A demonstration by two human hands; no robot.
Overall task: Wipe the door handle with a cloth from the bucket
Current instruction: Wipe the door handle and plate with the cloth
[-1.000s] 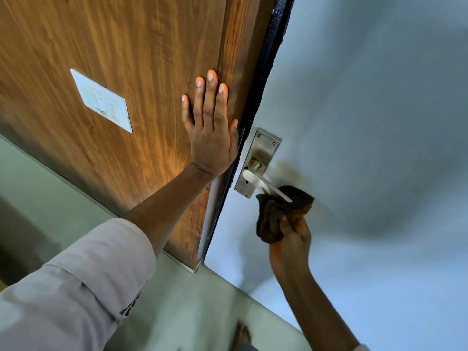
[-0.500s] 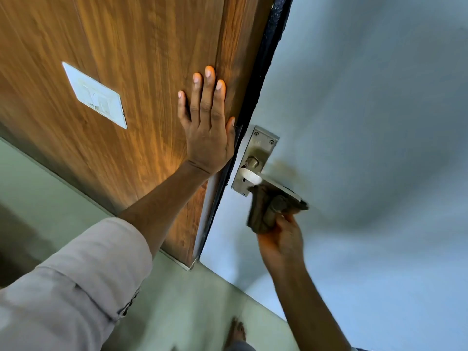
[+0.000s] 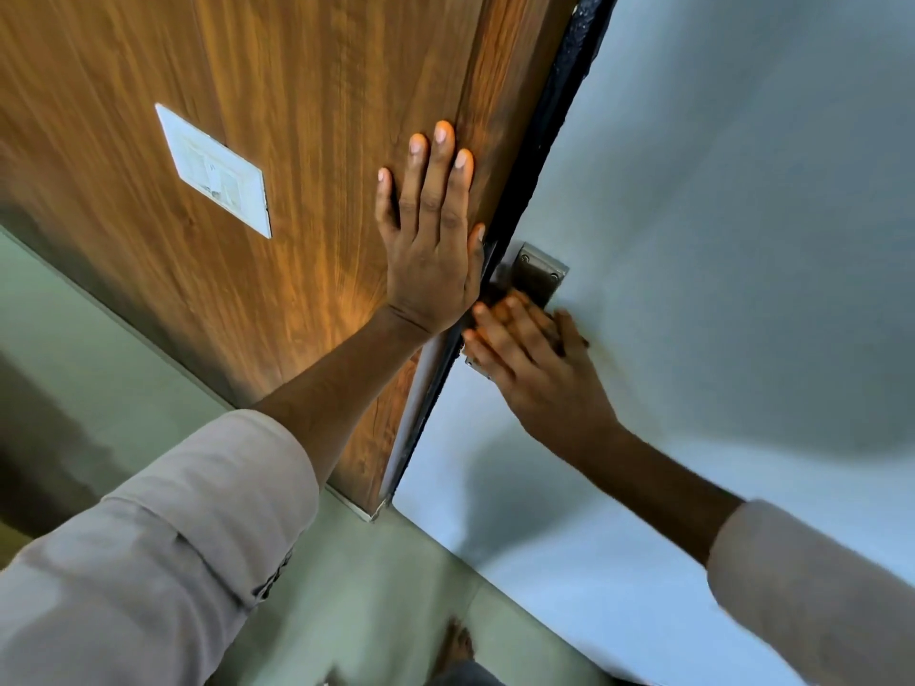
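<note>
The metal door handle plate [image 3: 542, 274] is screwed to the pale grey-blue door [image 3: 718, 240], right beside the black edge strip. My right hand [image 3: 539, 373] lies over the lever and the lower half of the plate and hides them. It presses the brown cloth [image 3: 561, 346] against the handle; only a dark sliver of cloth shows by the thumb, and the fingers are motion-blurred. My left hand [image 3: 431, 259] rests flat on the wooden panel [image 3: 297, 116], fingers spread and holding nothing, just left of the handle. No bucket is in view.
A white switch plate [image 3: 213, 170] sits on the wooden panel to the left of my left hand. A black edge strip [image 3: 544, 141] separates the panel from the door. Below is greenish floor [image 3: 396, 586] with a bare foot [image 3: 458, 646] at the bottom edge.
My right hand has risen from under the lever tip and slid left with the cloth, covering the lever and lower plate. My left hand has stayed flat on the wood.
</note>
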